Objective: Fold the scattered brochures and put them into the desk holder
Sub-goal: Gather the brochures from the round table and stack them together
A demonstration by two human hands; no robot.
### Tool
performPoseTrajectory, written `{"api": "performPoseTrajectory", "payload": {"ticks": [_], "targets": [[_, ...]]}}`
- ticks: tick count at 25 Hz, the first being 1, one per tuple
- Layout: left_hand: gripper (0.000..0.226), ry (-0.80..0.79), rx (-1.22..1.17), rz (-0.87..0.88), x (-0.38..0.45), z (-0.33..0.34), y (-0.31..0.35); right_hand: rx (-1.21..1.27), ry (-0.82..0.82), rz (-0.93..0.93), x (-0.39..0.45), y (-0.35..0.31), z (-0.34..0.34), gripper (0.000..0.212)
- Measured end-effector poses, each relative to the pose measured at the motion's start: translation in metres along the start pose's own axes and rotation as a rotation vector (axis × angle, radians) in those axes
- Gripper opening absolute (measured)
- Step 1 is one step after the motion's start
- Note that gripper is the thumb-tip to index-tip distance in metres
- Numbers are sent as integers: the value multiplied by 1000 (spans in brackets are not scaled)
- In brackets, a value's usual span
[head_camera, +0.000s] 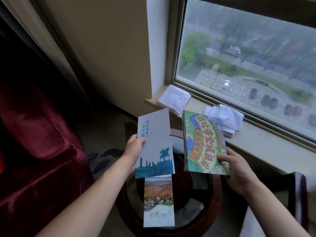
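My left hand (134, 150) grips the left edge of a pale grey folded brochure (156, 146) printed with a blue skyline and a horseman, held upright above the table. My right hand (236, 168) pinches the lower right of a colourful cartoon-map brochure (203, 142), also raised. A third folded brochure (159, 200), showing a landscape photo over a white band, lies flat on the round glass-topped side table (201, 194) below the grey one. No desk holder is in view.
A dark red armchair (39, 151) fills the left. A window sill (256, 139) on the right carries two folded white towels (174, 98) (225, 120). The dark arm of another chair (297, 194) stands at the lower right.
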State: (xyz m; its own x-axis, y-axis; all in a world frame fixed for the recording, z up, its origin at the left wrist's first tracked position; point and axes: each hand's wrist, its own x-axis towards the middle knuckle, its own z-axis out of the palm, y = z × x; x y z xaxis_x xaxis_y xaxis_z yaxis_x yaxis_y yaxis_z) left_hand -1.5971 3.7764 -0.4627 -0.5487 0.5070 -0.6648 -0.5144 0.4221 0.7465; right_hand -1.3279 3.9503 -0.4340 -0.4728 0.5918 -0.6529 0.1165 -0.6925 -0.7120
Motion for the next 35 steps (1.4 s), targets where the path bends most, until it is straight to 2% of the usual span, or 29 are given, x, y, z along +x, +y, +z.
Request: {"api": "performPoseTrajectory", "payload": {"ticks": [3, 6, 12, 16, 19, 23, 26, 28, 32, 35], "targets": [[27, -7, -17, 1, -1, 0, 3, -164, -127, 1, -6, -4, -15, 45], [35, -38, -34, -15, 0, -3, 5, -258, -215, 12, -12, -5, -22, 41], [42, -100, -45, -16, -6, -2, 2, -198, -193, 88, -16, -1, -20, 42], [40, -116, 2, 20, -11, 3, -2, -10, -93, 128, -16, 11, 3, 39], [39, -152, 56, 58, -18, 20, -6, 255, -162, 240, -15, 21, 35, 50], [49, -264, 96, 87, -32, 48, -10, 444, -278, 360, -9, 25, 70, 55], [28, -331, 149, 102, -44, 58, -8, 492, -282, 340, -7, 26, 87, 46], [22, -365, 107, 18, -50, 57, -6, 505, -247, 319, -5, 27, 91, 45], [56, -445, -29, -70, -49, 38, -7, 507, -221, 301, -8, 27, 94, 43], [61, -465, -55, -68, -49, 32, -2, 492, -211, 310, -10, 28, 93, 43]]}}
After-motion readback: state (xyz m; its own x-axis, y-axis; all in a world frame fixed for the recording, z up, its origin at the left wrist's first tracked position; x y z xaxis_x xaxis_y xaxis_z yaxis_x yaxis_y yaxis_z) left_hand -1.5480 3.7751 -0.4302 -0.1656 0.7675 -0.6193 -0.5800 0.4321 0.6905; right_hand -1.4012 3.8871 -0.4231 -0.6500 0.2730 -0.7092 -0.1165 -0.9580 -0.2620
